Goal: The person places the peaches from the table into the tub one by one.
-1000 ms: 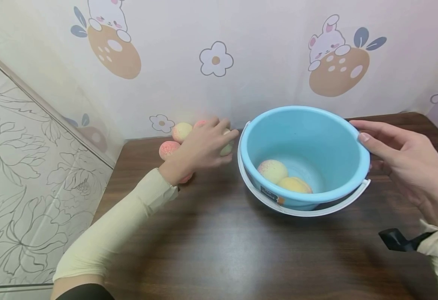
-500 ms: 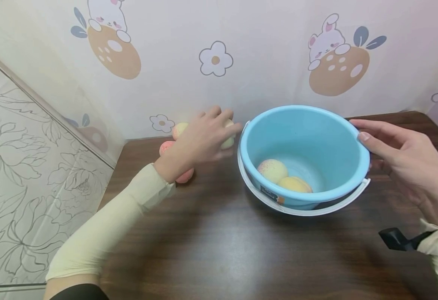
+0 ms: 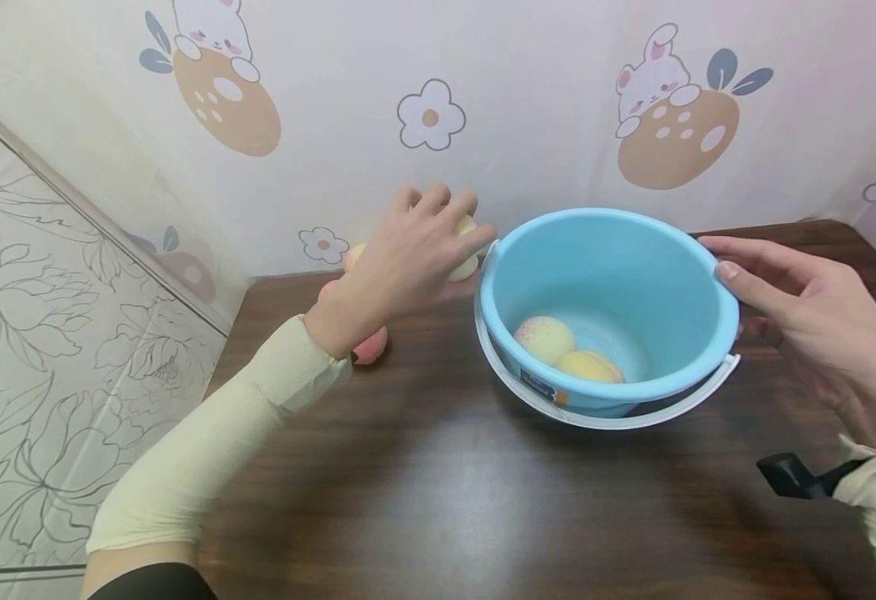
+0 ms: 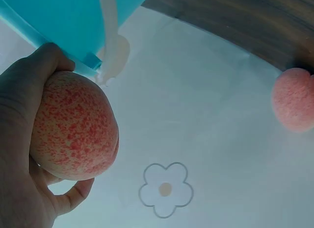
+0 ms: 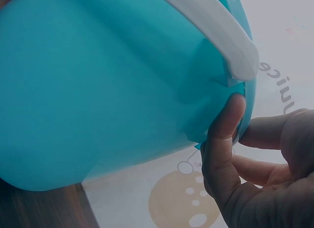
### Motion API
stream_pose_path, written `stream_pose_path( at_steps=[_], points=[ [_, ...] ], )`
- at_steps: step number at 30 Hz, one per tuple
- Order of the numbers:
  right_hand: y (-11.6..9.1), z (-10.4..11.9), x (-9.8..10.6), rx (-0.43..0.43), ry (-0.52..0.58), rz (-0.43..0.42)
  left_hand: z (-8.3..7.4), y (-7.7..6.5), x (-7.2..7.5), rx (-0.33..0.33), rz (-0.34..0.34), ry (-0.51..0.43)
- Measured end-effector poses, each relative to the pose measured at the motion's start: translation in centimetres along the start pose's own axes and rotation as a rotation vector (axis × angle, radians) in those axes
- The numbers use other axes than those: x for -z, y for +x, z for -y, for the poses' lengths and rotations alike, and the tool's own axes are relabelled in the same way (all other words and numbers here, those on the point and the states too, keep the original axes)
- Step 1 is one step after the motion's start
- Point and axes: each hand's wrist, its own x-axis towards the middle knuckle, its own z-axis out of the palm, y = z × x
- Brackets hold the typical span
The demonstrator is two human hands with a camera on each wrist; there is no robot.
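My left hand (image 3: 407, 267) holds a pale peach with red speckles (image 4: 76, 127), raised just left of the light blue bucket (image 3: 603, 250). Its fingers and thumb curl round the fruit. On the other side, my right hand (image 3: 820, 317) pinches the bucket's rim, which the right wrist view shows near the end of the white handle (image 5: 216, 27). Inside the bucket lie a speckled pale peach (image 3: 545, 339) and a yellow one (image 3: 591, 367). Behind and below my left forearm, a red peach (image 3: 370, 345) and a yellowish peach (image 3: 355, 253) are partly hidden.
Everything stands on a dark wooden table (image 3: 438, 500). A white patterned wall covering (image 3: 528, 150) rises directly at its back edge, and a flower-drawn panel (image 3: 55, 400) borders the left. The bucket's handle hangs down along its front.
My left hand has lifted the peach up from the table and slightly right, towards the bucket's rim. My right hand and the bucket stay nearly where they were.
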Motion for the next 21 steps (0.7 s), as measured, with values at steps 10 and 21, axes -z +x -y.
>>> stream_pose_path(
  at_steps=[10,21],
  points=[
    [0.1,0.1,0.0,0.004,-0.017,-0.007,-0.2,1.3,1.5,-0.012,0.004,-0.015],
    [0.3,-0.3,0.1,0.017,0.044,-0.001,-2.3,3.5,2.6,-0.092,-0.004,-0.047]
  ],
)
